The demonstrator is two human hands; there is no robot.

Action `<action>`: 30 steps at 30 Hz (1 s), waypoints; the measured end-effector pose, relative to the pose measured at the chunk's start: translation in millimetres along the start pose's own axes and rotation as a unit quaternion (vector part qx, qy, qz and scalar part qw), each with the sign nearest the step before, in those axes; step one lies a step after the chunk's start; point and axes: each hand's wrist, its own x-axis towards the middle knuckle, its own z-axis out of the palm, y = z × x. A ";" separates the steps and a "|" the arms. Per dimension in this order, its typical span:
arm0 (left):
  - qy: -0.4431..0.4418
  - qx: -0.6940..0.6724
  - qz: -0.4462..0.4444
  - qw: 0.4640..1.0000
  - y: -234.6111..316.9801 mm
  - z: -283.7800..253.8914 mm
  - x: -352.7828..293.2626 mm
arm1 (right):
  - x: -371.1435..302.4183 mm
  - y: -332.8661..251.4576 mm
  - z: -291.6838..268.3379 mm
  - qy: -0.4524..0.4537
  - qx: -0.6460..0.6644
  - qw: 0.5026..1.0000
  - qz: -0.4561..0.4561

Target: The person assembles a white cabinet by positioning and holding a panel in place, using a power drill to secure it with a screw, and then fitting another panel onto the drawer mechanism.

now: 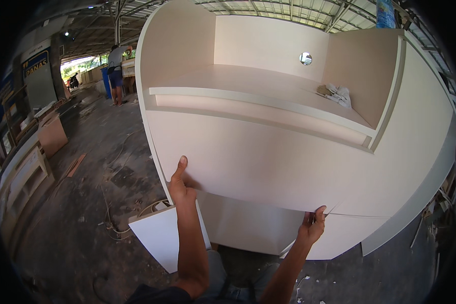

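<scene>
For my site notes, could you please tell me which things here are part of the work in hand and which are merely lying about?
In hand: cream front panel, left hand, right hand, cream cabinet.
Lying about: crumpled rag on shelf, white board, cardboard box, cables.

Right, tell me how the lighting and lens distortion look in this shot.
Head view: even daylight on the cream cabinet panel, no glare; bright overexposed opening at far left behind a distant person; fisheye bends the panel's edges, black rim around; left hand and right hand sharp.

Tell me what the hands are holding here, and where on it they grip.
Both hands hold the cream front panel of the cabinet: the left hand at its lower left edge, thumb up, the right hand under its bottom edge.
</scene>
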 end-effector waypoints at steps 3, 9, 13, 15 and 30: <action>0.025 0.007 0.012 1.000 2.6 10.3 -14.1 | -2.9 -0.4 5.7 0.015 0.007 1.000 -0.005; 0.070 0.062 0.019 0.995 -1.0 20.4 -24.7 | -5.3 -5.1 7.5 0.019 -0.011 1.000 -0.005; 0.068 0.087 0.036 0.993 -2.5 23.8 -30.4 | -9.4 -2.9 13.9 0.050 0.004 0.998 -0.026; 0.065 0.090 0.048 0.993 -6.1 25.5 -35.0 | -7.5 -3.4 12.6 0.048 0.002 0.999 -0.020; 0.098 0.146 0.157 0.972 -18.4 41.6 -55.3 | -13.8 -10.7 19.6 0.067 -0.030 0.997 -0.005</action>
